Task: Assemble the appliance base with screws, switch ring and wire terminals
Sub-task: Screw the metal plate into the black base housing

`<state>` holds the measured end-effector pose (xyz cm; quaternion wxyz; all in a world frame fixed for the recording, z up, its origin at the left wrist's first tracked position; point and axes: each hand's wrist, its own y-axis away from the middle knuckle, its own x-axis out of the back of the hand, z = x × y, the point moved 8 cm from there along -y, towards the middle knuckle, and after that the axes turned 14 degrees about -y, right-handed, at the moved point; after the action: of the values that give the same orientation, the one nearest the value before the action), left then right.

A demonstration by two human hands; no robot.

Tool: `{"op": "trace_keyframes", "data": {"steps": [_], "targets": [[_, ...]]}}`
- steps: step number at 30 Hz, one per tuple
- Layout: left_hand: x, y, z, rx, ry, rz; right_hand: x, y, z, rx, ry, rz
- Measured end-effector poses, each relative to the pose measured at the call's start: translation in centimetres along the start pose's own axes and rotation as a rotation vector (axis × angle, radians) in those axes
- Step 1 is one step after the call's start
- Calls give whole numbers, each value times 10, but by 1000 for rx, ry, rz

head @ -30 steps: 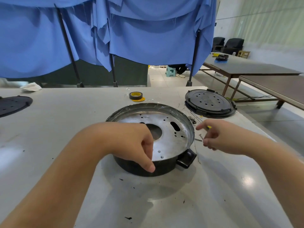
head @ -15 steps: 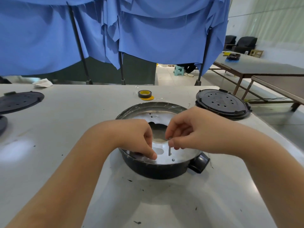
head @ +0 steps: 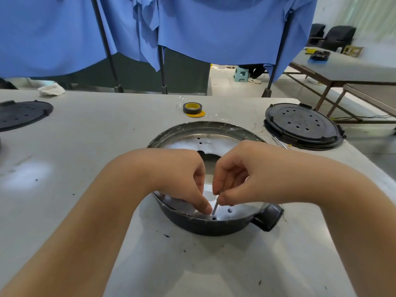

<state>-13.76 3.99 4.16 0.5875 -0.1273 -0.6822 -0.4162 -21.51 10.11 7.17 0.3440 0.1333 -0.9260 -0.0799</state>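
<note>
The round black appliance base [head: 214,227] sits on the table in front of me, with a shiny metal plate [head: 214,144] full of holes inside it. My right hand [head: 242,176] pinches a long thin screw [head: 215,207] and holds it tilted, its tip in a hole near the plate's front edge. My left hand [head: 182,179] rests on the base's front left rim, its fingertip pressing on the plate right beside the screw. A black knob [head: 269,219] sticks out at the base's front right.
A black perforated cover [head: 302,125] lies at the right, another black cover [head: 21,114] at the far left. A yellow-cored tape roll [head: 192,108] sits behind the base. Thin loose parts [head: 278,143] lie between base and right cover. Blue curtains hang behind the table.
My right hand came from the loose parts at the right to the base with a screw, then lowered its tip into a front hole. My left hand stayed on the rim.
</note>
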Motion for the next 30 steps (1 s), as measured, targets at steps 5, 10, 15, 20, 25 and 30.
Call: {"op": "trace_keyframes", "data": {"steps": [5, 10, 15, 20, 25, 30], "targets": [[-2, -2, -1, 6, -2, -20, -7, 3, 3, 1, 28, -5], [-3, -5, -1, -9, 2, -39, -7, 1, 4, -8, 109, 32], [-3, -8, -1, -22, -8, -34, -7, 1, 4, 9, 122, 43], [-2, -7, 1, -73, 11, -45, -14, -1, 3, 33, 85, -17], [-1, -6, -2, -81, 40, -43, -10, -1, 5, 22, 103, -3], [-1, -3, -2, -89, 66, -55, 21, 6, 16, -22, 107, 99]]}}
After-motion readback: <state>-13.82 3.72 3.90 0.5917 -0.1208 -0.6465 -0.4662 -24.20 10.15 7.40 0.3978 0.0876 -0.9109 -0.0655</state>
